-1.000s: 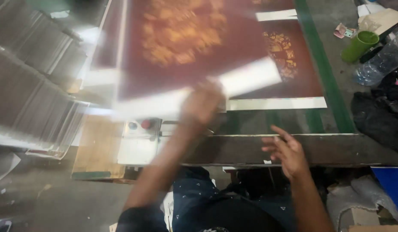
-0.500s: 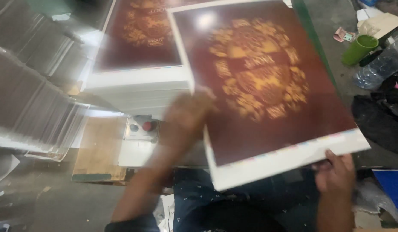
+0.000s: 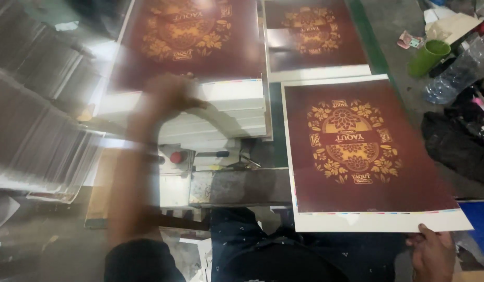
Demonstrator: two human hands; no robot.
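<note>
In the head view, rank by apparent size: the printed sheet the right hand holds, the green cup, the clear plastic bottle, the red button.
1. Printed sheet, dark red with a gold ornament, held at its near edge by the right hand: by far the largest.
2. Clear plastic bottle.
3. Green cup, somewhat smaller than the bottle.
4. Red button: smallest.

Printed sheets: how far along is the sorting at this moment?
Done: one maroon sheet lies flat on the green-edged table. In hand: the right hand pinches the near white margin of a second printed sheet; the blurred left hand reaches onto the stack. Left: that thick stack.
</note>
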